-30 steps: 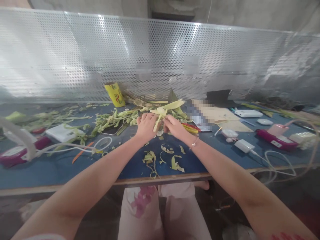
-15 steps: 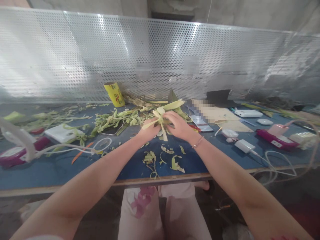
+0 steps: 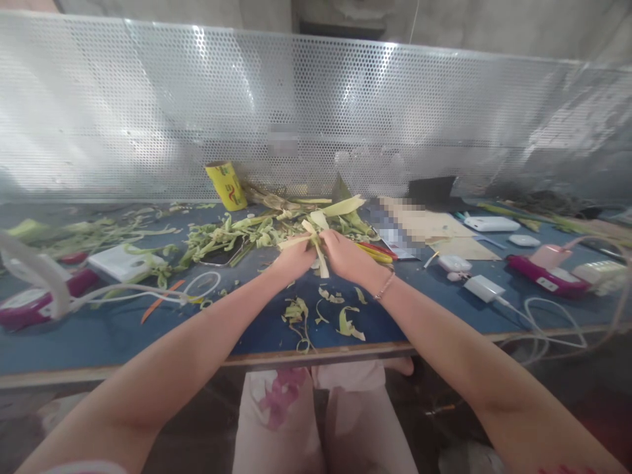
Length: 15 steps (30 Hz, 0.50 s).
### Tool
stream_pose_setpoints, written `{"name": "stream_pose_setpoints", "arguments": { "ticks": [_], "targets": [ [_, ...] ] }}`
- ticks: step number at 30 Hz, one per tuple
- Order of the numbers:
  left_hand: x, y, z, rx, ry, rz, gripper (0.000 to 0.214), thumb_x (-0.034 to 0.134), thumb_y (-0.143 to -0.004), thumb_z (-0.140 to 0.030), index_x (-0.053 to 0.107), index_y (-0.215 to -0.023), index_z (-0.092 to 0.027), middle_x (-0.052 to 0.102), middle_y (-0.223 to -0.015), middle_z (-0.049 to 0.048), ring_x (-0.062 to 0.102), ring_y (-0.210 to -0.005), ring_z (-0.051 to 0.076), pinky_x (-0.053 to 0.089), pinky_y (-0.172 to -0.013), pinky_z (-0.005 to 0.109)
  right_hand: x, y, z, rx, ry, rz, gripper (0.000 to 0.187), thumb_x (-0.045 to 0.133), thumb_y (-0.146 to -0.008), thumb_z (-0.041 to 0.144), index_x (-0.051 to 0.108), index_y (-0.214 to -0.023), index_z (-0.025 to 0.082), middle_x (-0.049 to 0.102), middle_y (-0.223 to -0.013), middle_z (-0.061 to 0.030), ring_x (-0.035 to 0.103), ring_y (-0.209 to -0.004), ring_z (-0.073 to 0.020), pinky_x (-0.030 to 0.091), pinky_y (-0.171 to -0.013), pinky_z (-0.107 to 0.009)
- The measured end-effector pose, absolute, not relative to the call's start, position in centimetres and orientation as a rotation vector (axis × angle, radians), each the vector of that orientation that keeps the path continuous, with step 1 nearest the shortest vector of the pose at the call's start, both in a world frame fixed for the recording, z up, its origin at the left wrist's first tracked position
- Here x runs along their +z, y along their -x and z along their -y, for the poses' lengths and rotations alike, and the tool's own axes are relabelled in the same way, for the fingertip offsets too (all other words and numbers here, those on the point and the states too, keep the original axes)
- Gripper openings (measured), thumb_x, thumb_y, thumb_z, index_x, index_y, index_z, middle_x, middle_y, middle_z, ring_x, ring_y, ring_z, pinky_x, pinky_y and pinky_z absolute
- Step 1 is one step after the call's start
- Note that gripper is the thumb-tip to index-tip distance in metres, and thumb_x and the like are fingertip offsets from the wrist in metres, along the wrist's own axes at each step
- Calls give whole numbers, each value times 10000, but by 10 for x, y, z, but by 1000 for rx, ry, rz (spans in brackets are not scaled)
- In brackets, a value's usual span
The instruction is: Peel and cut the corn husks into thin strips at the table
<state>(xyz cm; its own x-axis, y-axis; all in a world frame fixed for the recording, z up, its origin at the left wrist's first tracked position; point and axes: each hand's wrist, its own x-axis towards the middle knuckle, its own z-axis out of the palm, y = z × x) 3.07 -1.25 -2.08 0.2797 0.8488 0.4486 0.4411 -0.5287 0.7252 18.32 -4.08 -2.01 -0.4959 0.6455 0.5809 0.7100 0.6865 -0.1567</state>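
Both of my hands meet over the middle of the blue table (image 3: 99, 336). My left hand (image 3: 295, 259) and my right hand (image 3: 345, 257) are closed on crossed pale green leaf strips (image 3: 316, 242), folded between the fingers. One strip end hangs down between the hands. Just behind them lies a pile of green leaf strips (image 3: 232, 234). Cut leaf scraps (image 3: 323, 309) are scattered on the table in front of the hands. Red and yellow scissor handles (image 3: 378, 252) lie to the right of my right hand.
A perforated metal screen (image 3: 316, 112) closes the back of the table. A yellow roll (image 3: 226, 185) leans against it. White and pink devices (image 3: 533, 270) with cables lie at right, a white box (image 3: 121, 261) and cables at left. Papers (image 3: 429, 227) lie behind the scissors.
My right hand drew back from over the strips to beside my left hand. The folded strips turned a little in my fingers; both hands stayed in the same spot.
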Motion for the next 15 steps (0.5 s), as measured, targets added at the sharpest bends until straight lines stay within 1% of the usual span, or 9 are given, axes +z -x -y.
{"name": "stream_pose_setpoints", "arguments": {
  "ticks": [5, 7, 11, 15],
  "targets": [
    [-21, -31, 14, 1146, -1969, -1181, 110, 503, -630, -201, 517, -525, -172, 505, -576, 6, 453, -621, 158, 347, -635, 273, -13, -184, 47, -49, 1034, 2311, 130, 311, -916, 200, 428, -951, 158, 562, -930, -128, 538, -845, -229, 411, -718, -334],
    [-21, -30, 14, 1153, -1942, -1125, 116, 509, -624, -212, 516, -517, -167, 496, -559, -1, 445, -618, 150, 345, -622, 265, -11, -185, 48, 18, 1020, 2299, 120, 316, -916, 206, 424, -952, 166, 568, -924, -115, 541, -837, -222, 399, -700, -318],
    [-21, -31, 16, 1140, -1889, -980, 142, 522, -621, -261, 513, -531, -152, 480, -576, -11, 417, -605, 121, 338, -602, 250, -8, -187, 50, 108, 1032, 2251, 100, 340, -916, 241, 426, -901, 191, 562, -804, -50, 528, -722, -188, 361, -636, -280],
    [-19, -31, 19, 1104, -1801, -931, 219, 543, -606, -342, 481, -527, -147, 418, -541, -27, 354, -558, 94, 302, -561, 244, -6, -187, 51, 188, 992, 2205, 122, 365, -913, 283, 425, -841, 205, 506, -688, 9, 468, -602, -141, 320, -584, -247]
  ]
}}
